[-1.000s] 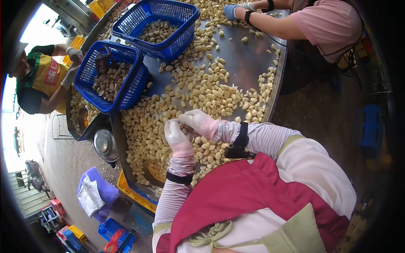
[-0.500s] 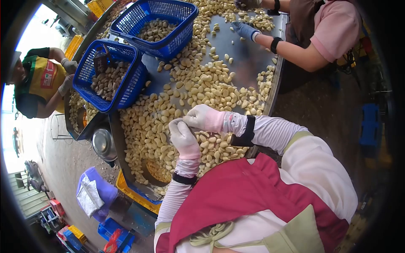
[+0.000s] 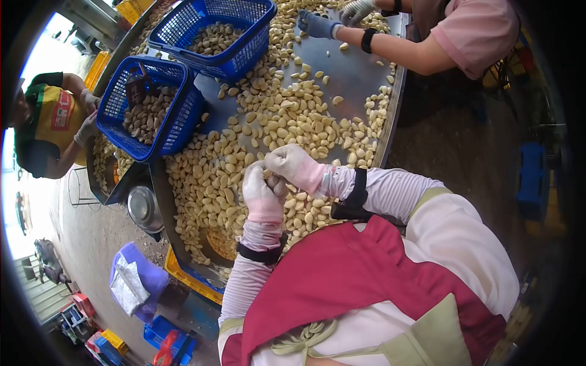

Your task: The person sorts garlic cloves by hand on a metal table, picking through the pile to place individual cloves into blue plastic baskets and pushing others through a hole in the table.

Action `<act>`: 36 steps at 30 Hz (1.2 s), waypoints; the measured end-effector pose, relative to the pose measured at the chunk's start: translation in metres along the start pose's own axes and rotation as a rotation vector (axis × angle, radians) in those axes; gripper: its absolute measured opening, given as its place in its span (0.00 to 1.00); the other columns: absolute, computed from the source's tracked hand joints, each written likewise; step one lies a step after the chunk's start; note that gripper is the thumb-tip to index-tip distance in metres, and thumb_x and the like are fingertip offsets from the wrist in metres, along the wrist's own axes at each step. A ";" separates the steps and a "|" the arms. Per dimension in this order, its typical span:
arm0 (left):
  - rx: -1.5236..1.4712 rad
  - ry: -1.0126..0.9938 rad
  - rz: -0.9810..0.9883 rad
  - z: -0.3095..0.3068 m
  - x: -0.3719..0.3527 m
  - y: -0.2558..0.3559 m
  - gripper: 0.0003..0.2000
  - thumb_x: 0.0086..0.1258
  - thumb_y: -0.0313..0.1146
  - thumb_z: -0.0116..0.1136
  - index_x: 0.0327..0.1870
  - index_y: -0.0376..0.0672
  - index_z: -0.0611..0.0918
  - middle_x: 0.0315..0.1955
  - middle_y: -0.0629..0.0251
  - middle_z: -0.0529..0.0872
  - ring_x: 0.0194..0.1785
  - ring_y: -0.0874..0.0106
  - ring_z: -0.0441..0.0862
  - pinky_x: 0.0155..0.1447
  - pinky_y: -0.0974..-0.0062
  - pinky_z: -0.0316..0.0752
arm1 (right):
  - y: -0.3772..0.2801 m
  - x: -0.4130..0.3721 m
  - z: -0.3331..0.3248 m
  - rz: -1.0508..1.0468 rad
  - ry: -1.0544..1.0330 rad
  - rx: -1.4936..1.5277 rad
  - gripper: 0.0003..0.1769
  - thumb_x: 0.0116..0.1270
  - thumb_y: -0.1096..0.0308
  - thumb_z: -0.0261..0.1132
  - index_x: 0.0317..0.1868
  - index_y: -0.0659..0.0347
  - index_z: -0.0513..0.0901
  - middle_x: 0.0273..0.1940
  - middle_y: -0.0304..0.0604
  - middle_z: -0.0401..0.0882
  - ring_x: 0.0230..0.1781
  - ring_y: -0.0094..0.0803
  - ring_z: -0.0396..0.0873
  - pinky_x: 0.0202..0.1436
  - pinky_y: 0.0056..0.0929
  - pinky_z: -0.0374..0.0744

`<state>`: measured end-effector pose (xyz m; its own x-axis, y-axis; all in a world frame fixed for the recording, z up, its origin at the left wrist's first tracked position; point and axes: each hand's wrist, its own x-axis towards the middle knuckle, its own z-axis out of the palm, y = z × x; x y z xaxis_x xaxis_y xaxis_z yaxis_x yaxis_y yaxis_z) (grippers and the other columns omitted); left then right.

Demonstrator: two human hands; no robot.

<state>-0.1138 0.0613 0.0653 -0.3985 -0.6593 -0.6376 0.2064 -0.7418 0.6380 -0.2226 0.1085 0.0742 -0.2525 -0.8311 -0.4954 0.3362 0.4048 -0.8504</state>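
My left hand [image 3: 261, 194], in a white glove with a pink cuff, is closed, its fingertips drawn together above the heap. Touching or almost touching it, my gloved right hand [image 3: 294, 165] is closed too, its fingers curled inward. A small greyish-brown patch shows between the hands; whether it is a held piece or a soiled fingertip I cannot make out. Under and around both hands lie many cream-coloured oval pieces [image 3: 204, 177], resembling large peeled cloves or nuts, spread over a metal table [image 3: 351, 70].
Two blue baskets [image 3: 174, 131] with brownish pieces stand at the table's left side. A co-worker's blue-gloved hand [image 3: 317, 24] is over the far pieces; another person [image 3: 52, 125] works at left. A metal bowl [image 3: 143, 207] sits beside the near left edge, above a yellow crate [image 3: 192, 282].
The view has shifted slightly, and my hands stay close together with their fingers turned a little. The co-worker's blue-gloved hand has moved left and farther away across the table.
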 end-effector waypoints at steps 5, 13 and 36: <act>-0.164 -0.281 -0.246 -0.041 0.031 -0.018 0.09 0.77 0.35 0.47 0.46 0.43 0.80 0.29 0.69 0.80 0.26 0.79 0.77 0.25 0.81 0.71 | 0.014 -0.002 -0.010 -0.123 -0.005 -0.107 0.20 0.73 0.60 0.57 0.31 0.69 0.84 0.24 0.40 0.84 0.25 0.25 0.83 0.32 0.25 0.82; 0.058 -0.406 0.069 -0.032 0.012 -0.011 0.09 0.80 0.35 0.47 0.49 0.41 0.76 0.25 0.65 0.77 0.22 0.74 0.72 0.27 0.77 0.67 | -0.032 0.022 -0.044 -0.125 -0.238 -0.448 0.23 0.73 0.50 0.64 0.38 0.64 0.87 0.30 0.37 0.84 0.32 0.21 0.78 0.37 0.24 0.78; 0.667 -0.146 0.689 -0.063 -0.027 0.011 0.07 0.73 0.20 0.59 0.49 0.32 0.84 0.40 0.67 0.86 0.39 0.81 0.80 0.43 0.84 0.76 | -0.021 -0.014 0.016 -0.405 -0.271 -1.252 0.19 0.66 0.58 0.55 0.32 0.63 0.87 0.31 0.56 0.86 0.37 0.54 0.86 0.44 0.45 0.83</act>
<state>-0.0447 0.0630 0.0619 -0.4966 -0.8680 -0.0013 -0.0951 0.0529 0.9941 -0.2122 0.1056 0.1021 0.0988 -0.9642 -0.2459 -0.8055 0.0676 -0.5888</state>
